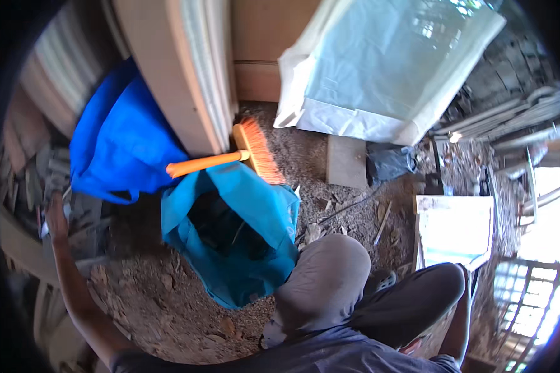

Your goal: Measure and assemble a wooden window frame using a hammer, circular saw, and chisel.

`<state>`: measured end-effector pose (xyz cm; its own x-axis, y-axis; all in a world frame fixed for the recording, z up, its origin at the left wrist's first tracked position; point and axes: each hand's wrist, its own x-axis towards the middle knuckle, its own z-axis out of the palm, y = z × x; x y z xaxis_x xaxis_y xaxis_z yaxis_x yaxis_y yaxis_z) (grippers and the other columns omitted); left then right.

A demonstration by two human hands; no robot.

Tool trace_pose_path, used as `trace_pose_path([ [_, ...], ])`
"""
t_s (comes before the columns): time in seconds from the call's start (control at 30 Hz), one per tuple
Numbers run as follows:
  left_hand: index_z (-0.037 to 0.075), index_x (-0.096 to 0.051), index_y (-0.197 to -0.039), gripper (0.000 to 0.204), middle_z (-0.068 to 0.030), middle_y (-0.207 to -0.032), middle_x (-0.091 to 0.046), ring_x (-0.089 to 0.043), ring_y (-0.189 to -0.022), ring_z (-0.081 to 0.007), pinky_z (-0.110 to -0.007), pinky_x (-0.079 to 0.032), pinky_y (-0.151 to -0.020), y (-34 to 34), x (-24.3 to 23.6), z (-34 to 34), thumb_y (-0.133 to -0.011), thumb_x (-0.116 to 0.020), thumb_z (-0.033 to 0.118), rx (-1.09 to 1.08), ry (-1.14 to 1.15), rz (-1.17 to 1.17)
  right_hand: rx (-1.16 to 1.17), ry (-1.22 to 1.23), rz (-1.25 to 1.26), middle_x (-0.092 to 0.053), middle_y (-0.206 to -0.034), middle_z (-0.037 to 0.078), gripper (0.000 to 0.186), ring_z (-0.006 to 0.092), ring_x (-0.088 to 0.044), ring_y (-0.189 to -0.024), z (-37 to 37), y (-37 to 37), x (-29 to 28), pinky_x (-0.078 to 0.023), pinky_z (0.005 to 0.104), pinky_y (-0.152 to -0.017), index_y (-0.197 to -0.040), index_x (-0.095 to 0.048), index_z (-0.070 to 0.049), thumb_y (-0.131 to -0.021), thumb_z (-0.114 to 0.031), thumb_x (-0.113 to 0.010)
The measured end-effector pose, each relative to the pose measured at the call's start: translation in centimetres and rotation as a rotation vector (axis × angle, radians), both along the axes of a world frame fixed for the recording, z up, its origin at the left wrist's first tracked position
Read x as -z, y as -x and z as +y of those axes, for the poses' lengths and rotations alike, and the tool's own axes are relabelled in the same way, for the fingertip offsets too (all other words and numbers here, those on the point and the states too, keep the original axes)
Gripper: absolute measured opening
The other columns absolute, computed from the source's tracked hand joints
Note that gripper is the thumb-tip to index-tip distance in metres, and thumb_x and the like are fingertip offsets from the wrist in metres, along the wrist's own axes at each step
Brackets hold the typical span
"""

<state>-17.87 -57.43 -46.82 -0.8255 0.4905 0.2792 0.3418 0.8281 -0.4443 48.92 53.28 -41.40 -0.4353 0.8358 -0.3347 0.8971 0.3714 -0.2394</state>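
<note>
My left hand [58,221] reaches out at the far left with fingers stretched, beside a small white object [45,229] among wood scraps [84,221]. My right forearm [454,329] runs up beside my bent dark-trousered leg [417,298] at lower right; that hand's fingers are hidden near the knee. A teal fabric bag [255,273] stands open in the middle, dark contents [224,230] inside, beside my grey-clad knee [320,273]. Behind it lies an orange broom [258,149], and a bright blue bag [118,130] sits at upper left.
Wooden boards [168,56] stand behind the bags. A covered glass panel [386,62] leans at top, near a flat slab [345,161] and black plastic [386,165]. A white framed panel [454,230] is at right, with stacked wood [510,118] and a grid frame [526,298].
</note>
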Motion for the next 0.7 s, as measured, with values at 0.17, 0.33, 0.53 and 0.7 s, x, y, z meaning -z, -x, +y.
trace_pose_path([
  [0.17,0.001,-0.053,-0.142,0.042,-0.0171,-0.143,-0.058,-0.052,-0.133,-0.0367,-0.042,-0.043,-0.108,-4.3,-2.2,-6.1,-0.107,-0.047,0.022,-0.258,-0.811,0.096,0.053,0.023,0.038,-0.066,-0.085,0.016,0.026,0.0245,-0.066,-0.078,-1.6,-1.9,1.5,-0.053,0.0369,-0.070,-0.106,-0.067,-0.003,-0.088,-0.021,-0.066],
  [0.33,0.007,-0.062,-0.132,0.034,-0.0153,-0.130,-0.064,-0.062,-0.121,-0.0324,-0.041,-0.049,-0.102,-5.8,-5.2,-7.4,-0.106,-0.047,0.024,-0.298,0.004,0.712,0.114,-0.004,0.061,-0.066,-0.083,0.015,0.026,0.0236,-0.066,-0.076,-1.4,-4.7,1.6,-0.053,0.0360,-0.069,-0.104,-0.068,-0.003,-0.088,-0.023,-0.066],
  [0.53,0.007,-0.058,-0.125,0.030,-0.0151,-0.116,-0.061,-0.060,-0.106,-0.0317,-0.041,-0.051,-0.090,-12.1,-13.4,-3.1,-0.107,-0.048,0.029,-0.510,-0.274,1.252,0.084,0.024,0.114,-0.066,-0.080,0.014,0.026,0.0226,-0.065,-0.073,-0.6,-4.2,3.3,-0.052,0.0349,-0.067,-0.101,-0.069,-0.003,-0.087,-0.025,-0.066],
  [0.7,0.007,-0.060,-0.114,0.023,-0.0130,-0.107,-0.059,-0.058,-0.099,-0.0294,-0.039,-0.050,-0.087,-17.4,-23.6,14.2,-0.106,-0.052,0.028,0.029,-0.359,1.533,0.095,0.090,0.110,-0.066,-0.080,0.014,0.026,0.0225,-0.066,-0.073,0.9,-6.3,6.2,-0.052,0.0349,-0.067,-0.102,-0.069,-0.003,-0.088,-0.025,-0.065],
])
